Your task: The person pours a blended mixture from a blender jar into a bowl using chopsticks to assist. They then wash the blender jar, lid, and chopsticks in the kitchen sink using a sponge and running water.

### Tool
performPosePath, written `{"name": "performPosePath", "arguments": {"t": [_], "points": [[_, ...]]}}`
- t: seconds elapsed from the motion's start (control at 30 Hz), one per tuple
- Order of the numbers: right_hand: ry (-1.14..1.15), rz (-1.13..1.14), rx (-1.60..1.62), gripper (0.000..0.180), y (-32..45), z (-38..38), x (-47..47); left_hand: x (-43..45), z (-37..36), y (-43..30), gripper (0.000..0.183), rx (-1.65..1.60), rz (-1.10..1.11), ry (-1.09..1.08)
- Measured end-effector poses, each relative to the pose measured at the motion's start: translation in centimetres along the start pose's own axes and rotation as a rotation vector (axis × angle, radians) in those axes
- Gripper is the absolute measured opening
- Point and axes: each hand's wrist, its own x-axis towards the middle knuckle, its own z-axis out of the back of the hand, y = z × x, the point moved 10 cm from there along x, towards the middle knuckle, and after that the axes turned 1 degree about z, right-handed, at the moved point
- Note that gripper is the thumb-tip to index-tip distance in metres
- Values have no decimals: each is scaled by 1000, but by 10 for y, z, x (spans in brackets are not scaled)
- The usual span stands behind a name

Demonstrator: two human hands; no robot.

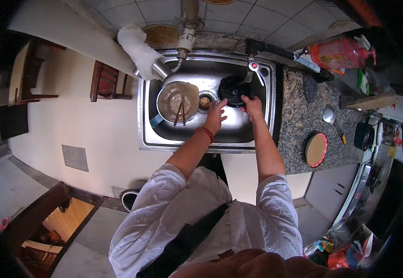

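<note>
In the stainless steel sink, a dark round bowl or pan sits on the right side, below the tap, from which water seems to run. My right hand grips its near right rim with the fingers. Beside its near left edge, my left hand is spread with nothing in it, over the area by the drain strainer. A large round pot with a blue-green handle stands at the sink's left, a pair of brown chopsticks resting in it and over its rim.
A granite counter adjoins the sink's right side, bearing a round item with a pink scalloped rim, a metal spatula and a scouring pad. A pink pump bottle stands behind. A fluffy white cloth hangs at back left.
</note>
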Motion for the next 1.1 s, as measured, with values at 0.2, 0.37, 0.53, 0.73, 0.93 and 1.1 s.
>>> {"name": "performPosePath", "arguments": {"t": [0.2, 0.37, 0.53, 0.73, 0.93, 1.1], "points": [[87, -167, -6, 38, -15, 9, 0, 22, -36, -10, 46, -149, -49, 161], [-21, 56, -144, 24, -27, 8, 16, 10, -35, -20, 54, -55, -58, 234], [-54, 166, -277, 23, -38, 2, 30, -22, -48, -42, 56, 73, -99, 192], [-122, 310, -956, 37, 5, 2, 25, -2, -27, -47, 42, 414, -453, 10], [253, 762, -1437, 28, 81, -59, 18, -8, -42, -35, 49, 431, -163, 151], [187, 611, -888, 31, 64, -48, 54, 5, -55, -28, 50, 313, -56, 209]]}}
